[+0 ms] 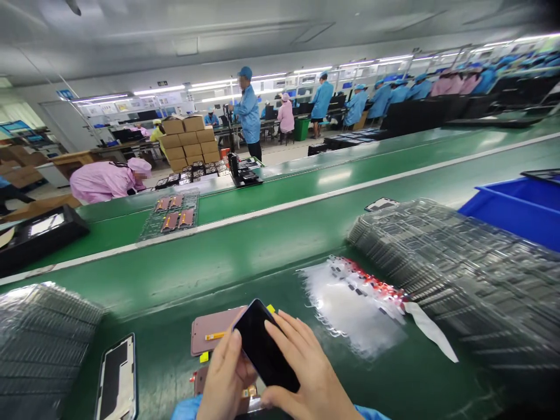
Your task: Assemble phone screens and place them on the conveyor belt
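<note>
A smartphone (266,350) with a black screen and thin blue frame is held tilted between my hands. My left hand (230,373) grips its left edge, thumb along the side. My right hand (301,361) lies over its right side, with fingertips on the screen edge and thumb near the bottom. Beneath them on the green mat lies a brownish-pink phone panel (214,328) with an orange flex strip and yellow tabs. A second similar panel (200,379) is partly hidden by my left hand. To the left rests a blue-edged phone frame (117,376) with black and white inside.
Clear plastic trays stand in stacks at left (44,344) and right (459,262). Peeled transparent films (350,303) with red tabs lie right of my hands. A blue bin (520,207) is at far right. Beyond runs a green conveyor (297,189); co-workers are in the background.
</note>
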### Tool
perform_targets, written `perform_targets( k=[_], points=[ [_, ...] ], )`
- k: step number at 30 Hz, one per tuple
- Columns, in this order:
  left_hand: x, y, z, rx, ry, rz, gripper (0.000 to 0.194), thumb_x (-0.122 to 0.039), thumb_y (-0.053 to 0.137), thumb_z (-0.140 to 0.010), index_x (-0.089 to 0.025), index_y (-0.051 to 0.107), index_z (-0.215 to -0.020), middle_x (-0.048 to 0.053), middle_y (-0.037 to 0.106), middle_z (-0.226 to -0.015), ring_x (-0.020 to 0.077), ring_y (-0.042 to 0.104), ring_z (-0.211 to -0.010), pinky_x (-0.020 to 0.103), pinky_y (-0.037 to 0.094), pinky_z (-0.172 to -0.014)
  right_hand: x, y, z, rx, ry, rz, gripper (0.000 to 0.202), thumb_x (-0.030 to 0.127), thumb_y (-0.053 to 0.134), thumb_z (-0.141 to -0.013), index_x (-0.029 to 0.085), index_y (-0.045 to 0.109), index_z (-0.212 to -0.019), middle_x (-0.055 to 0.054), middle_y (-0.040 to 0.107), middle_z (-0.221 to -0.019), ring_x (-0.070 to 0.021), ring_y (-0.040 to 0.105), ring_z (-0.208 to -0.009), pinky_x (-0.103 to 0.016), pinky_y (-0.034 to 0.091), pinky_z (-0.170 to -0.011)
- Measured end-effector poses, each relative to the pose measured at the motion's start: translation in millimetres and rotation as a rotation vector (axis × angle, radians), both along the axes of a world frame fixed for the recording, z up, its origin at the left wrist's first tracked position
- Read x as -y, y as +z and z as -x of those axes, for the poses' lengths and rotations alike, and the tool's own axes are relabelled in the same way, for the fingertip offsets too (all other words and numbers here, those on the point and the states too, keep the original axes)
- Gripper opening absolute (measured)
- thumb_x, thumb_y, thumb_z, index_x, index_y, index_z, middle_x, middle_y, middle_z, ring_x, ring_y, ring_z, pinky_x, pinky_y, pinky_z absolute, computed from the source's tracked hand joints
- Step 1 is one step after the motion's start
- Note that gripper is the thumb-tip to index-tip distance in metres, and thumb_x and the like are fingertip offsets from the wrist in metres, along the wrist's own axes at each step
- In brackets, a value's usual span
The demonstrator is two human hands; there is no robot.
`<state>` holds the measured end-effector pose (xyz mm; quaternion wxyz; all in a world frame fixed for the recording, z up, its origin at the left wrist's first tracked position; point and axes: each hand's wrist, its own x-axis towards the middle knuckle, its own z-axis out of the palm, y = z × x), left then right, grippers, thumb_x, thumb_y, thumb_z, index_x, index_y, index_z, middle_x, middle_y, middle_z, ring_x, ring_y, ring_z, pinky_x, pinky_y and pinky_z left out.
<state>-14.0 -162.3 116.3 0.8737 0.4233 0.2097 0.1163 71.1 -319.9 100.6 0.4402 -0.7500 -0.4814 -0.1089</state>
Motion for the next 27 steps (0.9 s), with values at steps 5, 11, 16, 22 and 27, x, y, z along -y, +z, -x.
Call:
perform_targets(
  k=[5,11,16,22,27],
  points=[
    [-28.8,21.6,-14.1,-0.08,0.133,-0.092,0.026,-0.036,0.073,-0.081,-0.013,0.075,-0.093,0.006,0.077,-0.08,0.0164,0.071,-0.07,0.021,0.056,-0.06,9.1,0.8,-11.2,-0.919,0.188,0.01,0.06,0.061,0.041,-0.096,0.017,0.056,-0.135,-0.016,0.071,-0.119,-0.0267,0.069,-0.107,-0.043,0.055,-0.093],
    [-42.2,25.5,-17.4,-0.069,0.102,-0.031,0.039,-0.044,0.067,-0.085,-0.01,0.073,-0.101,0.011,0.078,-0.09,0.0237,0.072,-0.082,0.03,0.057,-0.071,7.7,4.3,-11.3,-1.343,0.489,0.013,0.051,0.058,0.057,-0.09,0.014,0.071,-0.112,-0.011,0.078,-0.085,-0.0225,0.076,-0.079,-0.03,0.056,-0.069],
    [-28.9,25.4,-9.0,0.006,-0.125,-0.08,0.053,-0.059,0.047,-0.091,-0.017,0.069,-0.118,0.013,0.072,-0.106,0.0227,0.068,-0.087,0.028,0.056,-0.064,8.4,2.4,-10.5,-1.216,0.339,-0.086,0.045,0.055,0.056,-0.092,0.018,0.071,-0.114,-0.008,0.077,-0.088,-0.0235,0.075,-0.079,-0.034,0.058,-0.072],
    [-7.1,8.8,12.4,-0.046,-0.337,-0.354,0.047,-0.05,0.072,-0.078,-0.018,0.073,-0.112,0.004,0.066,-0.078,0.0124,0.057,-0.063,0.026,0.049,-0.065,14.6,-6.6,-16.6,-1.26,0.221,-0.25,0.04,0.052,0.061,-0.09,0.022,0.071,-0.114,-0.007,0.078,-0.083,-0.0228,0.074,-0.076,-0.033,0.059,-0.071],
    [-2.4,5.9,12.7,-0.097,-0.357,-0.488,0.041,-0.048,0.066,-0.084,-0.019,0.071,-0.112,0.003,0.065,-0.082,0.0106,0.054,-0.062,0.025,0.045,-0.064,15.9,-8.0,-15.6,-1.31,0.199,-0.287,0.036,0.049,0.064,-0.089,0.025,0.072,-0.114,-0.007,0.078,-0.091,-0.0223,0.074,-0.078,-0.032,0.058,-0.072]
  ],
)
